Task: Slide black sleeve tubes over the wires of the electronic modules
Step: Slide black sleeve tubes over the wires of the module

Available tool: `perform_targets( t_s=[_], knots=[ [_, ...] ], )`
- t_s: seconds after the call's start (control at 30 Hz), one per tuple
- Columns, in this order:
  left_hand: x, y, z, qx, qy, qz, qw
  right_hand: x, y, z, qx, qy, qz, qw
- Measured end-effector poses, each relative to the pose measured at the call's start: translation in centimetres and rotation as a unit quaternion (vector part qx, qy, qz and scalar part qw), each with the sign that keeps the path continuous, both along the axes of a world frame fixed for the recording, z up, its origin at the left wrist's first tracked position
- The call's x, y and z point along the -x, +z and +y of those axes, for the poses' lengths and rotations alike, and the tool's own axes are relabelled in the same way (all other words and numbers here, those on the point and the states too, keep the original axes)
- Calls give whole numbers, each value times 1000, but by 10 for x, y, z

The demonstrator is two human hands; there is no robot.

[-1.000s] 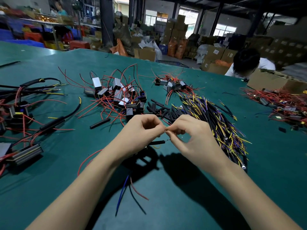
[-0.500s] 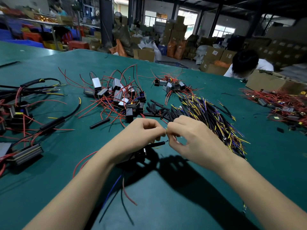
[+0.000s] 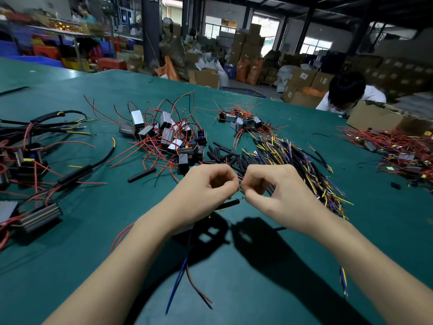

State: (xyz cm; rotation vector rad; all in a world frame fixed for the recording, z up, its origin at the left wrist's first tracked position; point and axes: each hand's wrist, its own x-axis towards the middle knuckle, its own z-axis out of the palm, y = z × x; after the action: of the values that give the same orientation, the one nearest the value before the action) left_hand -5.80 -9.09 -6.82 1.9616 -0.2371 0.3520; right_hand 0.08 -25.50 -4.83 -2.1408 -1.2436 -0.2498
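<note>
My left hand (image 3: 206,195) and my right hand (image 3: 278,191) meet fingertip to fingertip above the green table (image 3: 246,289). Both pinch thin wire ends between thumb and forefinger. A black sleeve tube (image 3: 228,204) sticks out just under my left fingers. The module those wires belong to is mostly hidden beneath my left wrist; its blue, black and red wires (image 3: 187,282) trail toward me. Loose black sleeve tubes (image 3: 225,156) lie in a heap just beyond my hands. A pile of modules with red wires (image 3: 168,137) lies behind the left hand.
A bundle of black, yellow and purple wires (image 3: 302,165) spreads right of my hands. Sleeved modules (image 3: 37,216) lie at the left, a smaller module pile (image 3: 241,121) at the back, more (image 3: 398,156) at far right. A person (image 3: 349,95) bends over a cardboard box (image 3: 375,117).
My hands stay joined at the fingertips and have lifted slightly away from me. The trailing blue, black and red wires have swung left across the table.
</note>
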Motion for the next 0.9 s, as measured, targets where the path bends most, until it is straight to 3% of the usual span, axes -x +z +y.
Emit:
perform_targets(
  t_s=[0.1, 0.17, 0.23, 0.3, 0.37, 0.43, 0.57, 0.67, 0.73, 0.8, 0.9],
  knots=[
    [-7, 5, -1, 72, -8, 135, 988, 3, 6, 2, 87, 39, -212, 973],
    [-12, 6, -1, 109, -15, 265, 958, 3, 8, 3, 131, 67, -383, 912],
    [-10, 4, 2, 162, -75, 297, 938, 1, 8, 2, 143, 80, -461, 872],
    [-7, 3, 5, 107, -69, 229, 965, -1, 3, 0, 128, 62, -428, 892],
    [-5, 2, 3, 28, -19, 113, 993, -1, -2, -3, 95, 28, -307, 947],
    [-5, -1, -1, -37, 6, 15, 999, -1, -5, -6, 55, 0, -176, 983],
    [-4, -5, -3, -120, 18, -76, 990, 0, -4, -5, -1, -22, -30, 999],
    [-6, -3, 0, -179, 34, -114, 977, -1, -4, -3, -27, -28, 11, 999],
    [-5, -1, 0, -203, 31, -125, 971, 0, -4, -3, -11, -19, -22, 1000],
    [-4, -1, -1, -189, 32, -118, 974, -1, -3, -3, 41, -4, -142, 989],
    [-3, 0, -3, -17, 4, 4, 1000, -6, 1, -3, 113, 29, -406, 906]
  ],
)
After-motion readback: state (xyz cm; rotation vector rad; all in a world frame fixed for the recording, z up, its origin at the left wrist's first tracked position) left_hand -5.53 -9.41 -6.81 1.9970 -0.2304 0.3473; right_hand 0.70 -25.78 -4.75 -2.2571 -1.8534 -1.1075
